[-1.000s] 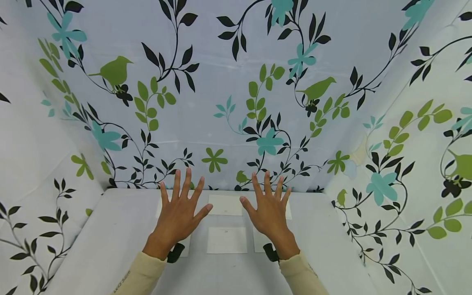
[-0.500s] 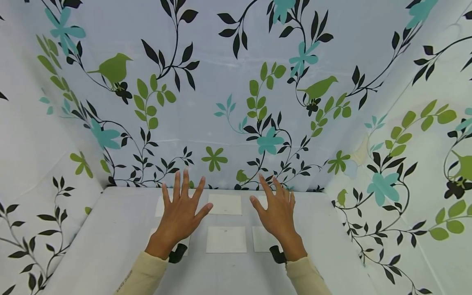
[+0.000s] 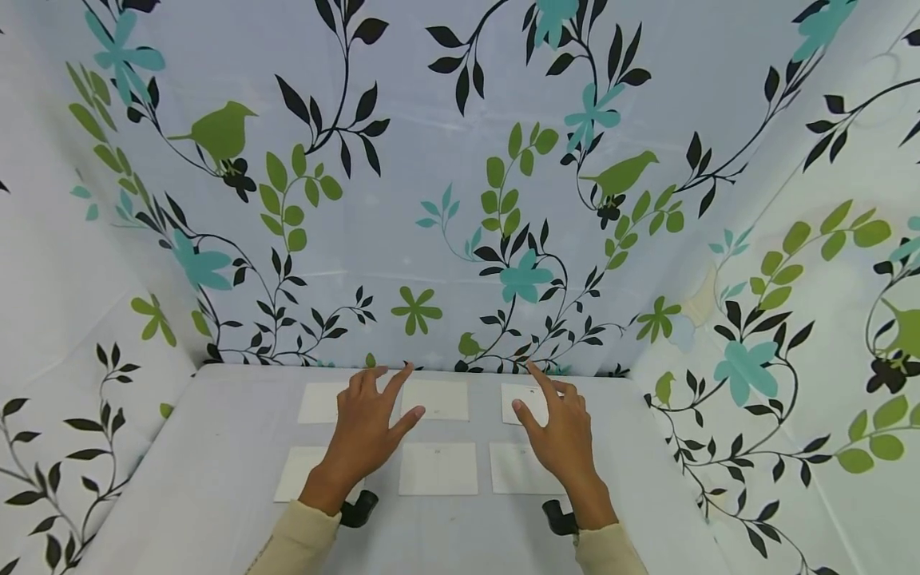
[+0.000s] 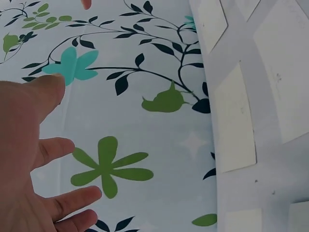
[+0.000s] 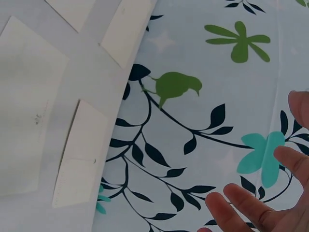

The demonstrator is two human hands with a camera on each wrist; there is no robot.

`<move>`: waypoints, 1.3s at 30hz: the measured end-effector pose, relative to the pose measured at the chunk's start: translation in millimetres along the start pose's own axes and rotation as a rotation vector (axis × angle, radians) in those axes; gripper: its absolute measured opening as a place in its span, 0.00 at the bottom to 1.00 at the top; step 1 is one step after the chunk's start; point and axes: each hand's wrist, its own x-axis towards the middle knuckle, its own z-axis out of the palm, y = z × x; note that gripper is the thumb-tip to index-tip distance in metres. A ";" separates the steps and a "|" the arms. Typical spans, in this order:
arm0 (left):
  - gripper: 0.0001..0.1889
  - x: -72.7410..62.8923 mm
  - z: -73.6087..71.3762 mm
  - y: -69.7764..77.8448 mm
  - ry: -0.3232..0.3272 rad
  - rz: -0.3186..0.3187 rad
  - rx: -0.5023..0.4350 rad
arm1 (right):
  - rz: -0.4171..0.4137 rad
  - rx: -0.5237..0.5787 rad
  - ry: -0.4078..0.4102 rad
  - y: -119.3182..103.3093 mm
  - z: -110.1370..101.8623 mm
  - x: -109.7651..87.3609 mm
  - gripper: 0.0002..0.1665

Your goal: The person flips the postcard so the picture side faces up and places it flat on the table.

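My left hand (image 3: pixel 365 431) is held over the left side of a white table, with its fingers spread and slightly bent. It overlaps the upper left card (image 3: pixel 314 405) and the lower left card (image 3: pixel 296 469) in the head view. On the other side, my right hand (image 3: pixel 564 435) has loosely bent fingers and covers part of the upper right card (image 3: pixel 516 399) and the lower right card (image 3: pixel 519 469). Between the hands lie the upper middle card (image 3: pixel 435 401) and the lower middle card (image 3: pixel 438 471). Both wrist views show fingers holding nothing.
The white table (image 3: pixel 194 471) ends at a patterned back sheet (image 3: pixel 402 208) printed with leaves, flowers and birds. Similar sheeting hangs at the left and right. A black piece (image 3: pixel 359 509) sits at the left wrist, another black piece (image 3: pixel 559 517) at the right.
Both hands have drawn back toward the body, and their fingers have gone from outstretched to more bent. The right hand has also shifted right. More of the cards shows now.
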 end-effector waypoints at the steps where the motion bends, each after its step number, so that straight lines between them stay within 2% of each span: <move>1: 0.37 -1.1 3.5 0.3 0.002 0.003 -0.007 | 0.006 0.002 0.000 3.0 0.5 -1.3 0.41; 9: 0.34 -12.8 28.8 7.5 0.033 0.004 -0.061 | 0.013 0.018 -0.006 24.2 3.7 -14.1 0.42; 16: 0.31 -20.3 54.5 15.5 0.065 -0.005 -0.136 | 0.051 0.077 -0.059 48.2 7.6 -27.2 0.44; 24: 0.30 -28.7 79.5 27.0 0.014 -0.033 -0.217 | 0.124 0.144 -0.125 76.2 14.2 -40.8 0.44; 28: 0.29 -34.7 91.6 30.8 0.017 -0.032 -0.253 | 0.156 0.151 -0.143 86.5 17.1 -47.0 0.43; 39: 0.28 -43.2 127.8 37.5 -0.004 -0.101 -0.332 | 0.241 0.133 -0.132 104.6 28.6 -52.6 0.41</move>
